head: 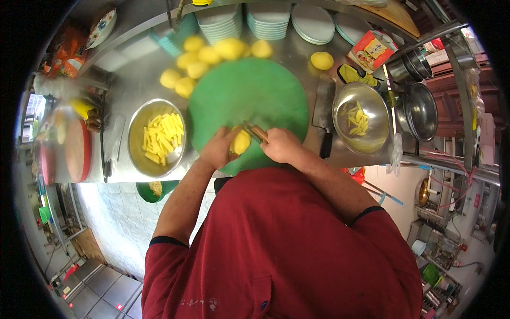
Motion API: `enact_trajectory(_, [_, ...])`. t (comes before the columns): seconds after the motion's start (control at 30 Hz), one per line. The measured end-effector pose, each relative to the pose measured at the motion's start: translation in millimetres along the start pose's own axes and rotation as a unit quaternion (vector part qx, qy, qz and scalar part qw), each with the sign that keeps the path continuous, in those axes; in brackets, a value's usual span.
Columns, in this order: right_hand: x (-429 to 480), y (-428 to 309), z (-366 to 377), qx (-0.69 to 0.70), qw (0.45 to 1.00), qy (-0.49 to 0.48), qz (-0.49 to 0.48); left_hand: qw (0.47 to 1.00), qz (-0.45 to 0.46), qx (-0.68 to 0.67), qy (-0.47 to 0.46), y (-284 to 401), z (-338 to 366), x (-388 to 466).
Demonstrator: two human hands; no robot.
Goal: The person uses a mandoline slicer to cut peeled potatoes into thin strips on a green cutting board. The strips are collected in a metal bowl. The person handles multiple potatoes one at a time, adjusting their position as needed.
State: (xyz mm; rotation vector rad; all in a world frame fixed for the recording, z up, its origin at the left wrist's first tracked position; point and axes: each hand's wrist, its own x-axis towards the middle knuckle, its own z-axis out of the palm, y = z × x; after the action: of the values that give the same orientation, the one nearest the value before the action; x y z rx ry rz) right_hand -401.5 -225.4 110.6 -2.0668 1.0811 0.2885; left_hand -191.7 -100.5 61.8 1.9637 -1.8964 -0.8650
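Note:
My left hand (218, 148) grips a peeled potato (241, 142) near the front edge of a round green cutting board (249, 91). Against the potato's upper right side lies a small tool (256, 132) with a wooden handle, held in my right hand (281, 145); its exact kind is hard to tell. Several whole peeled potatoes (231, 48) sit behind the board and at its left, and one more potato (322, 60) lies apart at the back right. Cut potato sticks (163, 135) fill part of a steel bowl (134, 153) on the left.
Right of the board lies a cleaver (324, 103), beside a steel bowl (360, 146) holding a few potato sticks. Stacked dishes (269, 20) and plates (312, 23) line the back. A yellow-and-black glove (357, 75) and a red box (370, 52) are at the back right. A knife (115, 139) lies far left.

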Motion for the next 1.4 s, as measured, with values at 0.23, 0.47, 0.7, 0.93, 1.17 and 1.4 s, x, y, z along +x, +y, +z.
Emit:
enact_trajectory(0.23, [-3, -2, -1, 0.021, 1.0, -0.002, 0.016, 0.991, -0.125, 0.013, 0.043, 24, 4, 3])
enact_trajectory(0.47, [0, 0, -1, 0.018, 1.0, -0.013, 0.014, 0.986, -0.138, 0.029, 0.09, 17, 12, 6])
enact_trajectory(0.7, [0, 1, 2, 0.024, 1.0, -0.009, 0.013, 0.955, -0.265, -0.1, 0.094, 20, 13, -5])
enact_trajectory(0.93, [-1, 0, 2, 0.009, 1.0, 0.006, -0.014, 0.999, -0.016, 0.0, 0.038, 8, -8, -5])
enact_trajectory(1.17, [-5, -3, -5, 0.013, 1.0, -0.002, -0.007, 0.996, -0.062, -0.021, 0.055, 10, 10, -2])
enact_trajectory(1.4, [-4, -6, -6, 0.011, 1.0, -0.014, 0.006, 0.982, -0.014, 0.012, 0.188, 21, 23, -4])
